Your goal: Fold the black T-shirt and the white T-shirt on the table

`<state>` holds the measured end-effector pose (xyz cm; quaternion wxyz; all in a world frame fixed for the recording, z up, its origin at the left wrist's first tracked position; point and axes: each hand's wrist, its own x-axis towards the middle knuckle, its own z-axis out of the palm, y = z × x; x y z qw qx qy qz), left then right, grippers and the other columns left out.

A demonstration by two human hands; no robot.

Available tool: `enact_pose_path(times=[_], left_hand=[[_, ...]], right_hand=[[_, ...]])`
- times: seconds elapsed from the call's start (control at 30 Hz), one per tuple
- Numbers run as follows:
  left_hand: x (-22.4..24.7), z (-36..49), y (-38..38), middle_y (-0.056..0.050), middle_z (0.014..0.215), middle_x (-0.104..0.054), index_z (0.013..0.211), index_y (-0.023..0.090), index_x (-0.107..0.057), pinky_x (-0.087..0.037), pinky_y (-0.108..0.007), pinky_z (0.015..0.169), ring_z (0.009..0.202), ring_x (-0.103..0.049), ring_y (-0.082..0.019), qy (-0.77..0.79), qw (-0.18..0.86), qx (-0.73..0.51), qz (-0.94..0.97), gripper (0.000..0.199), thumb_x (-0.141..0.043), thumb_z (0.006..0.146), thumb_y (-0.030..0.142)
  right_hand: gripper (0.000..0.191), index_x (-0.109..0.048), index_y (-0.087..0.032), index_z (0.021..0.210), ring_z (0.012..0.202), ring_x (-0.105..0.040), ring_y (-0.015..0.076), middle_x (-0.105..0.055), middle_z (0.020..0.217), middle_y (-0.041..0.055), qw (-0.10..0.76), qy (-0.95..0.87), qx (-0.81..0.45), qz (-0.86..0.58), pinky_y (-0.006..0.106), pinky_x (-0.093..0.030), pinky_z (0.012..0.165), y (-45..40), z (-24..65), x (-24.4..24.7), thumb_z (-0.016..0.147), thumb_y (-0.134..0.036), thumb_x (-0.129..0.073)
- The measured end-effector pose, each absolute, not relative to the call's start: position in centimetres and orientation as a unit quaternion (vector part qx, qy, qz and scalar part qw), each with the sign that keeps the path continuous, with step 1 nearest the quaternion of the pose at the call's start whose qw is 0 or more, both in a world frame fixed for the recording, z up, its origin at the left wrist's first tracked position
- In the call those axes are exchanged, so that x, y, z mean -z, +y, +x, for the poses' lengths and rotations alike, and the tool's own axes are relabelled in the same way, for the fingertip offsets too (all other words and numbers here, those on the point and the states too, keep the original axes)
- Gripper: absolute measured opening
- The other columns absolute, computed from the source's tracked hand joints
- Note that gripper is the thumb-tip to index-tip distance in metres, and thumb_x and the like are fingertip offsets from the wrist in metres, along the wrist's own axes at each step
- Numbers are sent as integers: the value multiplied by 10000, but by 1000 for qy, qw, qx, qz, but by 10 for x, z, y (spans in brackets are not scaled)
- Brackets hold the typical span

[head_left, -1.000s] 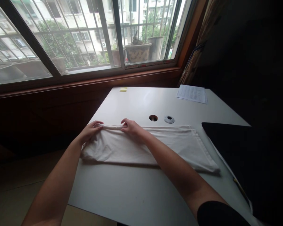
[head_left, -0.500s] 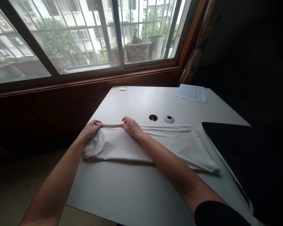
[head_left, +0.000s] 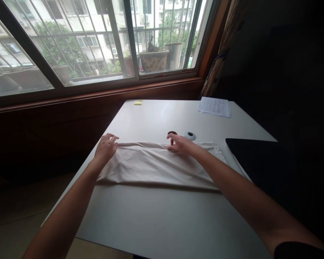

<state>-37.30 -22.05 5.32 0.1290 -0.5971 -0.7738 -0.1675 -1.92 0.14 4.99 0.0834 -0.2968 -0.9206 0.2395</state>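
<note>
A folded white cloth (head_left: 148, 165) lies lengthwise across the white table, with creases running through its middle. At its far left corner rests my left hand (head_left: 106, 148), its fingers loosely stretched out and apart. Its thumb side is partly hidden, and no pinch on the fabric shows. My right hand (head_left: 181, 144) is over the far edge of the cloth, right of the middle. The thumb touches or nearly touches the fabric, and a gap shows between it and the curved index finger. My right forearm covers part of the cloth's right end.
The white table (head_left: 140, 216) has a round cable hole (head_left: 172, 133) just behind my right hand and a loose grommet cover (head_left: 190, 136) beside it. Printed papers (head_left: 215, 107) and a yellow sticky note (head_left: 138, 103) lie at the back. A black flat object (head_left: 253, 158) is at right.
My right hand has let go of the cloth's rolled far edge and moved right along it. My left hand's fingers have loosened at the left corner. The far edge lies flatter.
</note>
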Motion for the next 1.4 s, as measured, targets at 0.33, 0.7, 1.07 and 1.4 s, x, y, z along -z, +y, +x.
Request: enact_pose_path(times=[0.33,0.7,1.07,1.4], left_hand=[[-52,-268,-152,-99,1148,-658,1141,217,-723,-491,-426,977,1082,-557,-276,-634,-6,200,-747,233,-547,990,243],[-24,-240,-104,-83,1028,-598,973,229,-717,-484,-408,938,996,-536,-265,-640,-64,204,-738,139,-719,873,326],[-42,-241,-100,-66,966,-638,874,215,-615,-516,-362,785,857,-591,-221,-620,-137,211,-743,68,-637,855,277],[-26,-254,-95,-24,818,-651,945,234,-553,-472,-330,706,726,-584,-201,-662,-140,237,-697,183,-534,926,415]], right_hand=[[156,-709,-229,763,916,-640,266,-711,944,79,-41,-898,-155,-410,326,-456,758,62,115,-62,713,-357,-782],[198,-650,-220,922,859,-646,217,-716,949,53,13,-870,-237,-432,293,-472,740,69,165,-61,801,-376,-673],[326,-639,-190,946,772,-593,176,-696,912,52,94,-817,-346,-452,268,-467,666,70,167,-43,861,-505,-634],[137,-618,-200,868,757,-576,179,-657,805,17,120,-800,-325,-490,272,-428,686,74,161,-37,824,-312,-683]])
